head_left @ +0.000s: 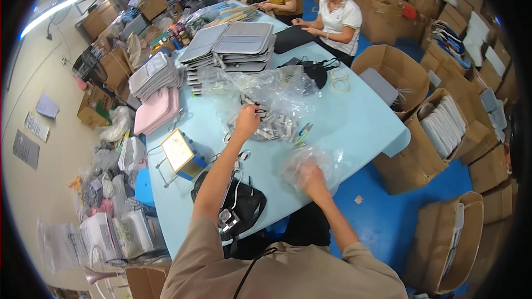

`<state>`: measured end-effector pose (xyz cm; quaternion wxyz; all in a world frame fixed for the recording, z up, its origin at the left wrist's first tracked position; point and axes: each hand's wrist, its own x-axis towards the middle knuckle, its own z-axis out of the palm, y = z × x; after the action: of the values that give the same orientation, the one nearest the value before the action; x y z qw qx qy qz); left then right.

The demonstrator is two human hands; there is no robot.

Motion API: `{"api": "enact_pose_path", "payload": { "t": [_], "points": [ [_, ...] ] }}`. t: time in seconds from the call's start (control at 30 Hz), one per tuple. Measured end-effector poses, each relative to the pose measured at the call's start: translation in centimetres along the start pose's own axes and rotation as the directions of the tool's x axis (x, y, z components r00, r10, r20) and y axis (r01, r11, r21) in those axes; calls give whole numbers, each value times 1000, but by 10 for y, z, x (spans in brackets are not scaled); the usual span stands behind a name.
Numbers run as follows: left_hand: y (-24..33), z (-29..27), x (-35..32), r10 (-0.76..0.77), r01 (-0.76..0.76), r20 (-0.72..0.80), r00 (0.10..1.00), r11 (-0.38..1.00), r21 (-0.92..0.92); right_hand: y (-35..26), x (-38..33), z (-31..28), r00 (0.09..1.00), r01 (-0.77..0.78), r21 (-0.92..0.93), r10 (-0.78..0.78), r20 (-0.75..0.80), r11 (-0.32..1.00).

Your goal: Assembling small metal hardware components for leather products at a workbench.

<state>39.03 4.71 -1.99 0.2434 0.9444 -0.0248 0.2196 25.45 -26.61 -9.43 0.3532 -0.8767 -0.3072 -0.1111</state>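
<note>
My left hand (247, 122) reaches over a large clear plastic bag (277, 91) that lies open on the light blue table. Its fingers are bent together beside a pile of small grey and dark pieces (271, 124); what they hold, if anything, is too small to name. My right hand (311, 176) is at a smaller clear plastic bag (330, 160) near the table's front edge. Film blurs and covers its fingers, and I cannot tell whether they grip the bag or lie inside it. Green-handled snips (303, 133) lie between the two bags.
Stacked grey cases (230, 44) and pink cases (158, 112) stand at the back and left. A blue and yellow box-shaped device (182, 152) and a black pouch (246, 202) sit near my left arm. Two people work along the far right edge; cardboard boxes (390, 61) line the floor.
</note>
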Motion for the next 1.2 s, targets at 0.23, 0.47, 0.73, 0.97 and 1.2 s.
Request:
{"api": "enact_pose_path", "payload": {
  "t": [0.23, 0.47, 0.73, 0.97, 1.2],
  "points": [
    [-28, 24, 28, -264, 208, 99, 959, 899, 384, -16, -5, -9, 978, -99, 125, 120, -172, 987],
    [-29, 32, 31, -227, 189, 38, 973, 884, 427, -45, -15, -48, 960, -251, 248, 273, -62, 936],
    [-30, 30, 30, -229, 252, -142, 963, 952, 172, -58, -50, -57, 810, -365, 640, 570, -140, 676],
    [-28, 0, 29, -179, 149, -197, 964, 977, -155, -57, -75, -63, 775, -366, 714, 621, -122, 597],
    [57, -52, -40, -491, 223, -34, 870, 455, -862, -85, -72, -85, 756, -346, 724, 634, -160, 596]
  ]
}}
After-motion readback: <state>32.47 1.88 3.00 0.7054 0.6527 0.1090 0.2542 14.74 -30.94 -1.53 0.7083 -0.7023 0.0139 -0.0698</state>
